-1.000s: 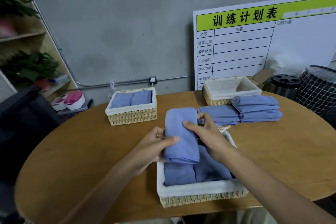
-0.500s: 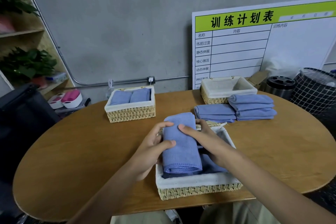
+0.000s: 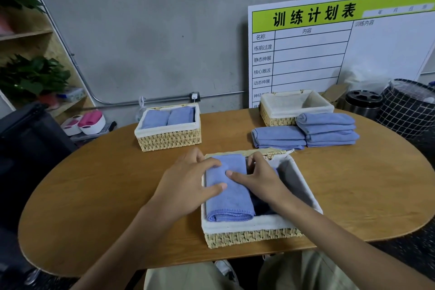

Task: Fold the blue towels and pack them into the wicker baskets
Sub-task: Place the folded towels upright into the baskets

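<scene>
At the near edge of the table (image 3: 98, 186), a person is packing a folded blue towel (image 3: 227, 192) into the left side of the nearest wicker basket (image 3: 249, 234). The left hand (image 3: 186, 186) lies over the towel's left edge with fingers spread fairly straight, pressing it down. The right hand (image 3: 256, 178) rests thumb-first on the towel's right edge, its fingers curling into the gap beside it; whether they grip cloth there is hard to say. More dark blue fabric shows lower in the basket to the right of the towel.

The step in hand looks like seating this towel. Next would be letting go and reaching for the towel stacks (image 3: 306, 133) lying well apart at the far right, just in front of an empty basket (image 3: 296, 107). A filled basket (image 3: 168, 128) stands at the far left.
</scene>
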Demonstrator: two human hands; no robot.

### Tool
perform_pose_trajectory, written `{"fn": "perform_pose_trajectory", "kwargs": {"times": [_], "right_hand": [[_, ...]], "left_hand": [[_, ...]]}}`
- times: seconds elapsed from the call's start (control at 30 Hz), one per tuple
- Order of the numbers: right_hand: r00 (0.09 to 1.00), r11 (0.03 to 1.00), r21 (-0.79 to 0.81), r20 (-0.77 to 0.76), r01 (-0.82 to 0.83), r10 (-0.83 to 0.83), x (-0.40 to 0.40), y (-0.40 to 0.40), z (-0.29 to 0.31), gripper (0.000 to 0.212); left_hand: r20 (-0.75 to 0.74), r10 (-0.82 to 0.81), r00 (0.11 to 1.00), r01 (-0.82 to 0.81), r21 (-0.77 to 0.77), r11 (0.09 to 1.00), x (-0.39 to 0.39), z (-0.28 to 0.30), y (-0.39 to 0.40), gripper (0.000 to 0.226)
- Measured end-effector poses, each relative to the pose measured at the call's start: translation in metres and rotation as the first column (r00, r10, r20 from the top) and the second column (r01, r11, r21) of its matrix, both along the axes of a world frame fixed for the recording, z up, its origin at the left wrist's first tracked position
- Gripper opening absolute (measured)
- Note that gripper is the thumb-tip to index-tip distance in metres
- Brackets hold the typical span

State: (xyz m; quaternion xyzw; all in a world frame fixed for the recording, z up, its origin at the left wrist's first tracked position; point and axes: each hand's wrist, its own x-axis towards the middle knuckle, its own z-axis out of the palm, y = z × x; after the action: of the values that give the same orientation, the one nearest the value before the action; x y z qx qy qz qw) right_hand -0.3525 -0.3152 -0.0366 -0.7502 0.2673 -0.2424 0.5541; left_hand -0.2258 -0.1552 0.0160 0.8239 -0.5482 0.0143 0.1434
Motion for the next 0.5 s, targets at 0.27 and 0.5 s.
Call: {"fn": "perform_pose_trajectory", "kwargs": {"times": [0.27, 0.5], "right_hand": [[0.970, 0.933, -0.340, -0.243, -0.115, 0.031, 0.008, -0.004, -0.007, 0.047], [0.975, 0.858, -0.464, -0.087, -0.221, 0.204, -0.031, -0.016, 0.017, 0.041]], "left_hand": [[-0.076, 0.023, 0.997, -0.017, 0.079, 0.997, 0.001, -0.027, -0.008, 0.058], [-0.193, -0.105, 0.975, 0.141, 0.183, 0.973, 0.017, -0.005, 0.008, 0.084]]}}
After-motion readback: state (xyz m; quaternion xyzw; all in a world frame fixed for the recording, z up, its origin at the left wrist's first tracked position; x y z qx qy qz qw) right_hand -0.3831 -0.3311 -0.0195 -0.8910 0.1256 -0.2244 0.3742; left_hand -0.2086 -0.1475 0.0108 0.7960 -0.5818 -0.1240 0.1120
